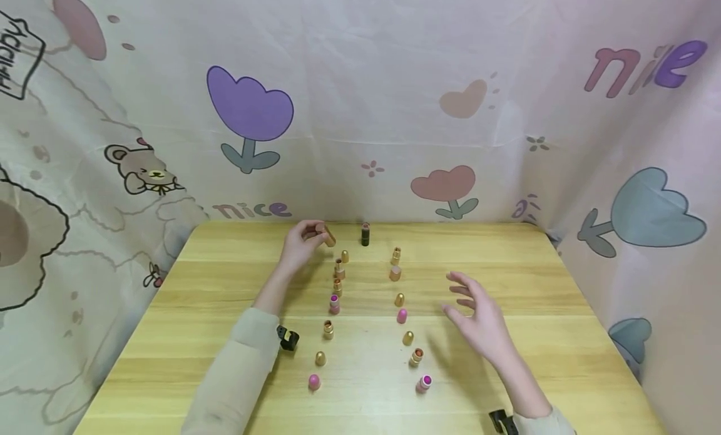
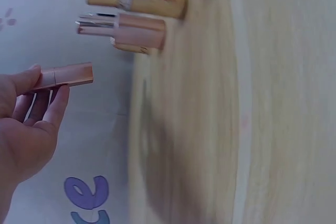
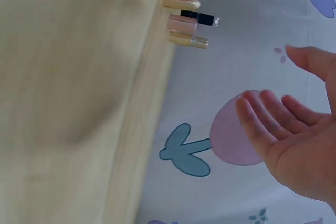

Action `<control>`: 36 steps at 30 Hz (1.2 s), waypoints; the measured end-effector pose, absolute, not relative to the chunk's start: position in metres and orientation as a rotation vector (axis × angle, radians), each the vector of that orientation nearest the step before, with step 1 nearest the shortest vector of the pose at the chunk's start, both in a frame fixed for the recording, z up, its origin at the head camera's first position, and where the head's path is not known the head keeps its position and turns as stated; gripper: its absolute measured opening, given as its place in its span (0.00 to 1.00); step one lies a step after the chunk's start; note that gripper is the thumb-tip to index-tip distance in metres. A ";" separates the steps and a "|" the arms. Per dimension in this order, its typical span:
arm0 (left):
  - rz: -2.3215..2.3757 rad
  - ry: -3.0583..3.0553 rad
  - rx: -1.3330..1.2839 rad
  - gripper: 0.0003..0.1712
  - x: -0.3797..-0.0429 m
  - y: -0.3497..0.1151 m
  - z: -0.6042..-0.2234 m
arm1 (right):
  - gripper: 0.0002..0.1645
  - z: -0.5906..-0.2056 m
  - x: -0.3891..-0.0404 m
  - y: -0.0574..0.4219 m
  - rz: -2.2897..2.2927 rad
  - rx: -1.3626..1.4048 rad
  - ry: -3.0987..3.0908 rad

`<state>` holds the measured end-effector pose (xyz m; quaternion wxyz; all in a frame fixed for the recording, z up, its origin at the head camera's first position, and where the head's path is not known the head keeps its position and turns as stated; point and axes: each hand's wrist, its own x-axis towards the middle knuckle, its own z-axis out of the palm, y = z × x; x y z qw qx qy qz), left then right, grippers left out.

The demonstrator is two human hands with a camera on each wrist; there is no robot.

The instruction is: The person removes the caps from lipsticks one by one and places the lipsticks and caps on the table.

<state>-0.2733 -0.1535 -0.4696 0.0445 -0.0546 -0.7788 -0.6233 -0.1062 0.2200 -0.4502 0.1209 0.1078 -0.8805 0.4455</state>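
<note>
My left hand (image 1: 301,244) pinches a rose-gold lipstick tube (image 2: 71,75) between thumb and fingers near the back of the table. A seam runs around the tube partway along, seen in the left wrist view. A gold cap (image 1: 345,256) stands just in front of that hand, with an uncapped rose-gold lipstick (image 1: 339,270) close by. To the right is a black lipstick (image 1: 365,235). Over the table's right side my right hand (image 1: 479,319) hovers with fingers loosely spread, holding nothing. The nearest piece to it is a pink cap (image 1: 402,316).
Two rows of lipsticks and caps run toward the front, among them a gold lipstick (image 1: 328,329), a pink cap (image 1: 314,382) and a magenta lipstick (image 1: 424,383). The wooden table (image 1: 186,316) meets a printed cloth (image 1: 349,109) at its back edge.
</note>
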 end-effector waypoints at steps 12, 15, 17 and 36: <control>-2.103 -2.129 -0.153 0.26 -0.236 -0.140 -0.442 | 0.42 -0.414 -0.140 0.196 1.261 0.372 -2.522; -2.178 -2.057 -0.147 0.26 -0.227 -0.134 -0.433 | 0.42 -0.404 -0.148 0.187 1.247 0.432 -2.520; -2.200 -2.023 -0.145 0.26 -0.220 -0.130 -0.427 | 0.42 -0.397 -0.153 0.179 1.237 0.481 -2.518; -2.293 -1.974 -0.310 0.22 -0.182 -0.080 -0.400 | 0.31 -0.377 -0.170 0.119 1.181 0.818 -2.540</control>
